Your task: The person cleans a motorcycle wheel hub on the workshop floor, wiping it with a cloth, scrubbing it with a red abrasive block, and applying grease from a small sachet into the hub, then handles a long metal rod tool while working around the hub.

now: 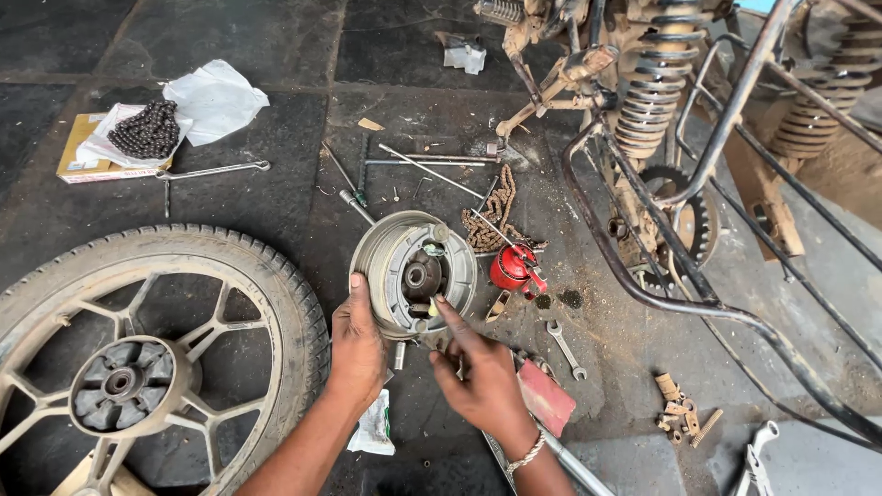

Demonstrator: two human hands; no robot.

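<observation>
A round metal brake drum plate (395, 253) with brake shoes stands tilted on the dark floor in the middle of the head view. My left hand (356, 344) grips its lower left rim with the thumb up along the edge. My right hand (478, 372) reaches in from the lower right, and its forefinger and thumb pinch a small part at the lower inner side of the plate, near the hub (418, 276). A bracelet sits on my right wrist.
A motorcycle wheel (138, 358) lies at the lower left. A red oil can (513, 268), a rusty chain (491, 216), spanners (565, 349), long rods (427, 163) and a red rag (547, 397) lie around the plate. The motorcycle frame with springs (657, 92) fills the right. A new chain (147, 130) rests on a box.
</observation>
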